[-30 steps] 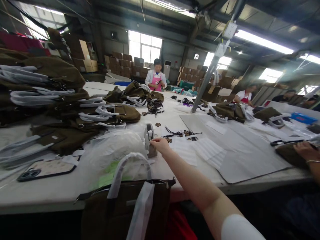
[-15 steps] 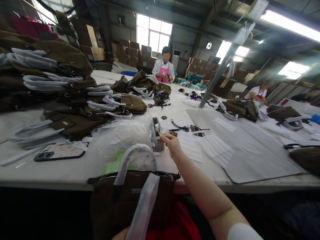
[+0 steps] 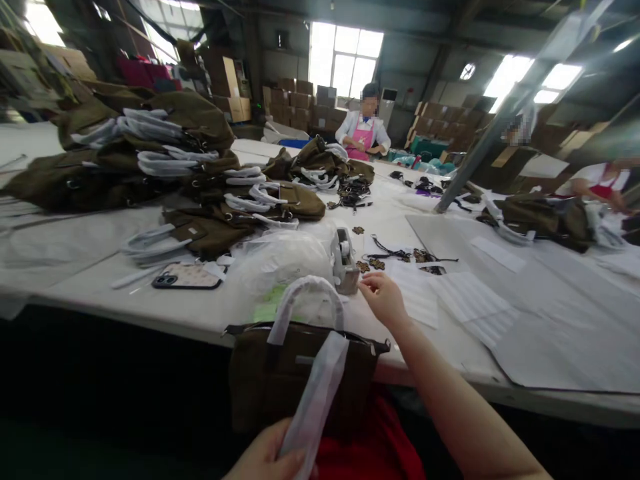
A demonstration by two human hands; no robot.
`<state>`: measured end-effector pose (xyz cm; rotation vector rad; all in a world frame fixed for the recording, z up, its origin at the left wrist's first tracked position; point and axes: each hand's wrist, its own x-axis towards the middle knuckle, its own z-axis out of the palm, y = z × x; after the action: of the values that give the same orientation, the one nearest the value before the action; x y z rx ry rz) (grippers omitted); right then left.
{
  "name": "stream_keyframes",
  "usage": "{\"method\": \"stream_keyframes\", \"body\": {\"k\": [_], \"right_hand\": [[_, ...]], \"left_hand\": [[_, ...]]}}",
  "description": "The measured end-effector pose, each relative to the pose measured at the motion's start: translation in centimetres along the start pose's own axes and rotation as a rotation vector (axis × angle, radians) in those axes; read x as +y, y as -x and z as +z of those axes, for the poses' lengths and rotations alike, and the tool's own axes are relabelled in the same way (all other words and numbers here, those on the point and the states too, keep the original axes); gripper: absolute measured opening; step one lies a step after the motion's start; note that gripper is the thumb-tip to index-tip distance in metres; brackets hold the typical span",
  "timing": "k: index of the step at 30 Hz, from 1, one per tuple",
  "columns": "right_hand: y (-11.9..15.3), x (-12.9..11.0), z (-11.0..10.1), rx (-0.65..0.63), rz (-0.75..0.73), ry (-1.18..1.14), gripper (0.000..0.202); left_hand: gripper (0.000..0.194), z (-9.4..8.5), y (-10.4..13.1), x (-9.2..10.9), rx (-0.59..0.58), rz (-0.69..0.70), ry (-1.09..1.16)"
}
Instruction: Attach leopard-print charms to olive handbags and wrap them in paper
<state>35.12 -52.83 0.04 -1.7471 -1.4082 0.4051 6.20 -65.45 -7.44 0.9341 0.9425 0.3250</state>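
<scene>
A dark olive handbag (image 3: 300,377) stands upright against the table's front edge, its top zipper toward the table. Pale protective wrapping covers its handles; one handle (image 3: 307,297) arches up and the other strap (image 3: 317,387) hangs toward me. My left hand (image 3: 273,450) is closed around the lower part of that strap. Beside the cutting end of a grey tape dispenser (image 3: 345,260), my right hand (image 3: 384,297) pinches with thumb and forefinger at the tape; the clear strip itself is hard to see. Crumpled clear plastic (image 3: 280,260) lies left of the dispenser.
Olive bags (image 3: 170,147) are heaped at the left, behind a phone (image 3: 187,275). Dark cords with charms (image 3: 400,253) and white foam sheets (image 3: 470,300) lie right of the dispenser. A slanted metal post (image 3: 470,163) rises from the table. Co-workers (image 3: 363,130) stand beyond.
My view has swung left, so the scene sits further right. My left hand has come into fuller view on the strap. My right hand is still at the dispenser, slightly lower.
</scene>
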Motion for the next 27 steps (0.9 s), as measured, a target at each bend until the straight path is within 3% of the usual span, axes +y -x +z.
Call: {"method": "stream_keyframes", "body": {"k": [2,6,8,10,13,16,21,25,27], "right_hand": [[3.4,-2.0,-1.2,-0.177,-0.031,-0.153,0.021],[10.4,-5.5,-1.9,-0.699,0.136,-0.372,0.022],[13.3,-5.8,-1.3,-0.86,0.174,-0.395,0.022],[15.4,-5.3,-0.3,-0.936,0.205,-0.384,0.021],[17.2,-3.9,1.6,-0.958,0.245,-0.301,0.022],[17.8,-3.1,2.9,-0.892,0.216,-0.162,0.023],[17.8,-3.0,3.4,-0.788,0.209,0.018,0.034],[17.9,-2.2,3.6,-0.753,0.274,0.111,0.049],[18.2,-1.7,3.9,-0.789,0.315,-0.051,0.051]], "left_hand": [[0.062,0.6,0.5,0.5,0.004,-0.029,0.004],[0.05,1.3,1.0,1.9,0.0,-0.026,-0.051],[0.046,1.3,1.1,2.3,-0.003,-0.019,-0.091],[0.043,1.4,1.3,2.4,0.001,-0.012,-0.138],[0.041,1.5,1.7,2.4,0.009,0.014,-0.211],[0.033,1.7,2.0,2.7,0.042,0.059,-0.343],[0.026,1.7,2.4,3.2,0.078,0.12,-0.477],[0.032,1.4,2.4,2.6,0.045,0.086,-0.256],[0.038,1.2,2.3,2.1,-0.009,0.045,-0.053]]}}
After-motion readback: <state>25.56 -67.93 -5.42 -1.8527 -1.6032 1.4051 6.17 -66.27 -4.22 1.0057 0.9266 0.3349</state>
